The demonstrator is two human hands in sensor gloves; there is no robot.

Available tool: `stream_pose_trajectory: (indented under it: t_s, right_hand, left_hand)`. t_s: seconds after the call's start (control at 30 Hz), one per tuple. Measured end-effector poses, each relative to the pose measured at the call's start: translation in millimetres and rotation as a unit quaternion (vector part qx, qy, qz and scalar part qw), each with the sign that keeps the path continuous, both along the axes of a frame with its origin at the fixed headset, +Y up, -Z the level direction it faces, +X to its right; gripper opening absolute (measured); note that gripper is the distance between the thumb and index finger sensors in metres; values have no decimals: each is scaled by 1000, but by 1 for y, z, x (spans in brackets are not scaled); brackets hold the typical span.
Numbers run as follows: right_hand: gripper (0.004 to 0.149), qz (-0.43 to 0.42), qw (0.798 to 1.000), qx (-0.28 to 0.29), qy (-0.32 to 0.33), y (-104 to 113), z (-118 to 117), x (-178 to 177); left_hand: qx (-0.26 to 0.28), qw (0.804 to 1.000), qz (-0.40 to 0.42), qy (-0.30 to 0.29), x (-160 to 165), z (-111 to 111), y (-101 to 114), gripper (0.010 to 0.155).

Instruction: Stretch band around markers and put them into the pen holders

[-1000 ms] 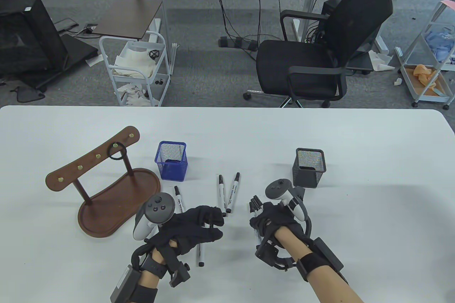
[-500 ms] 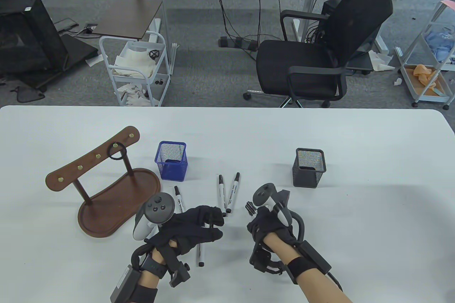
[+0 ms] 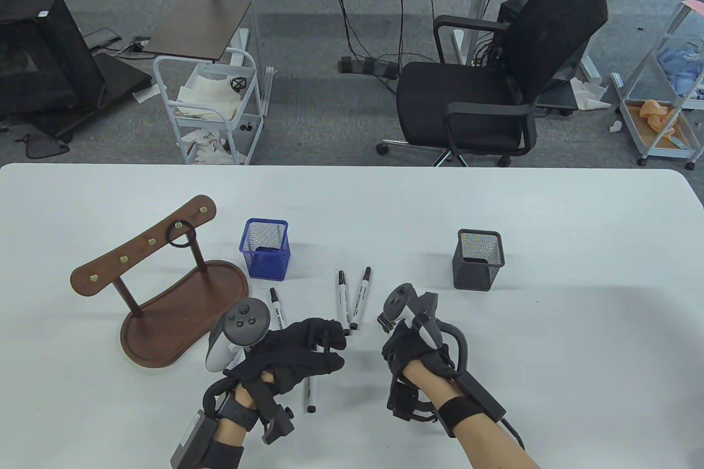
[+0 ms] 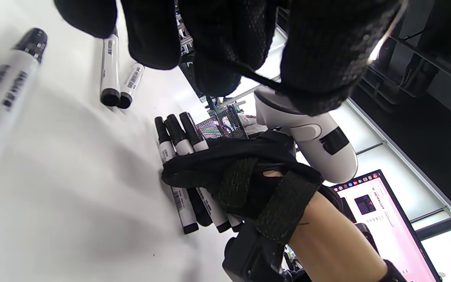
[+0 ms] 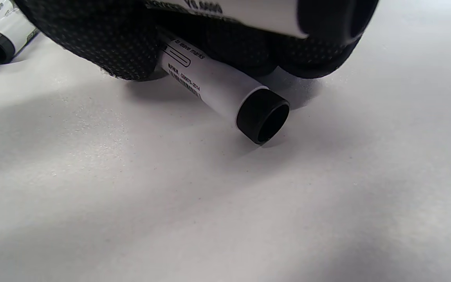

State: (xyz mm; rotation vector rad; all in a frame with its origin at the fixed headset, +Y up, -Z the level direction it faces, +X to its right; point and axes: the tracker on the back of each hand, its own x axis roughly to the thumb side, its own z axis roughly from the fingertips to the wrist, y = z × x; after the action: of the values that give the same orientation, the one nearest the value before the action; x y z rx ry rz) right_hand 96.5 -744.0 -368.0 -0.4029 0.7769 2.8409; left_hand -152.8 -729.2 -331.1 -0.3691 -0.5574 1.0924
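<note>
The right hand [image 3: 410, 348] is curled tight round a bundle of markers [image 4: 182, 156], three black caps side by side poking out past the fingers and the butt ends sticking out behind the palm, low over the desk [image 3: 550, 326]. The left hand [image 3: 300, 351] has its fingers bent and pinches a thin black band [image 4: 257, 76], stretched as a taut line between the fingertips [image 4: 319, 78]. The table view hides both grips: there the bundle shows only as a few cap tips under the right tracker [image 3: 404, 304], and the band is barely a dark thread at the left fingers. The left wrist view makes the three caps and the band plain; the right wrist view shows only one marker's open black end [image 5: 262, 115] under the glove, close to the desk, whether touching it I cannot tell. Loose markers lie around: two side by side [image 3: 352, 298] just beyond the left fingers, one [image 3: 276, 308] beside the left tracker, one [image 3: 311, 395] partly under the left hand. Farther back stand the blue mesh pen holder [image 3: 265, 248] and, well apart to the right, the black mesh pen holder [image 3: 478, 260]. At far left a wooden hook stand [image 3: 159, 293] carries another black band [image 3: 181, 234] on a peg.
</note>
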Motion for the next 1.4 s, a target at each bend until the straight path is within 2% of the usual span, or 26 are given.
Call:
stream_pose_trajectory:
  t_s: [0.23, 0.37, 0.83, 1.03, 1.4]
  right_hand:
    - [49, -23, 1000, -15, 8, 2, -4, 10]
    - [47, -27, 1000, -4, 13, 6, -6, 19]
    - [44, -104, 994, -15, -1, 18, -19, 49]
    - [43, -152, 988, -32, 19, 21, -25, 52]
    - [42, -150, 987, -22, 55, 21, -28, 48]
  left_hand:
    - [0, 1000, -1, 0, 1, 0, 0, 68]
    - [0, 1000, -1, 1, 0, 0, 0, 68]
    - [-10, 1000, -6, 7, -1, -1, -3, 68]
    - [-12, 1000, -8, 13, -1, -1, -3, 69]
    - [-17, 1000, -11, 17, -1, -2, -4, 69]
